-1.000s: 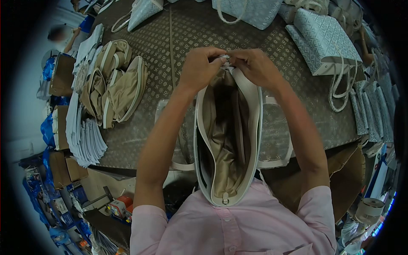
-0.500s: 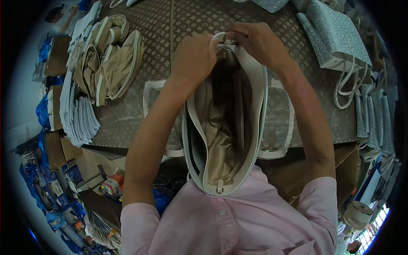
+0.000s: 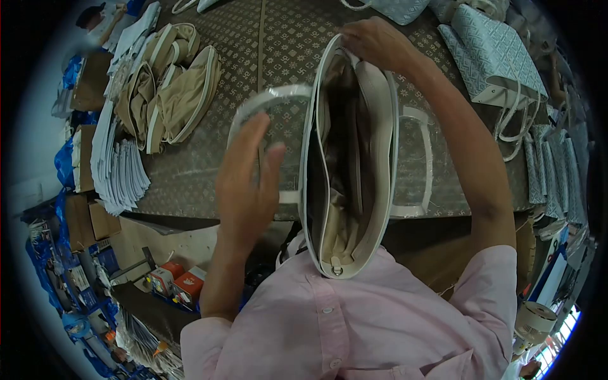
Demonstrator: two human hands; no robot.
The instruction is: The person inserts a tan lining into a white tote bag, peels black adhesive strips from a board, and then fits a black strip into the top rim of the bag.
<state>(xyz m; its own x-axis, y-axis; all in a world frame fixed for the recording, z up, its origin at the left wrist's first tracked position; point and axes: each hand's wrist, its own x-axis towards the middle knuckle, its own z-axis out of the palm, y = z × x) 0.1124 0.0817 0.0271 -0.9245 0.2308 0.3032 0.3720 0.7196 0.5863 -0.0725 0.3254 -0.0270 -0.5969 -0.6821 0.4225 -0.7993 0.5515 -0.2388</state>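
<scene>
And here's the long, open handbag with a white rim and tan lining [image 3: 379,120] — its far end over the counter [image 3: 291,38], its near end past the near edge, against the pink shirt [image 3: 380,310]. The right hand [image 3: 383,45] has its fingers closed on the bag's far end; the left hand [image 3: 248,183] is up off to the left, fingers and thumb apart, gripping nothing.

Round the counter we go! Toward the left edge, a heap of tan fabric pieces with white trim [image 3: 187,98], and just beside it a fanned stack of white sheets [image 3: 123,174]. Over by the right edge, pale blue-and-white patterned bags [image 3: 497,54], with folded patterned pieces [image 3: 551,168] lined up below. Closest in, the plastic-wrapped left handle [image 3: 278,95] loops out behind the left hand, while the plastic-wrapped right handle [image 3: 427,155] spreads between bag and right forearm.

Now the tricky bits: the left hand is smeared by motion and covers part of its handle. The right hand's fingertips bunch over the rim, so what exactly they pinch there is hard to tell. Deep inside, the bag goes dark — its bottom can't be read. More patterned bags are cut off at the top, and a co-worker [image 3: 98,28] is partly visible, top left.
</scene>
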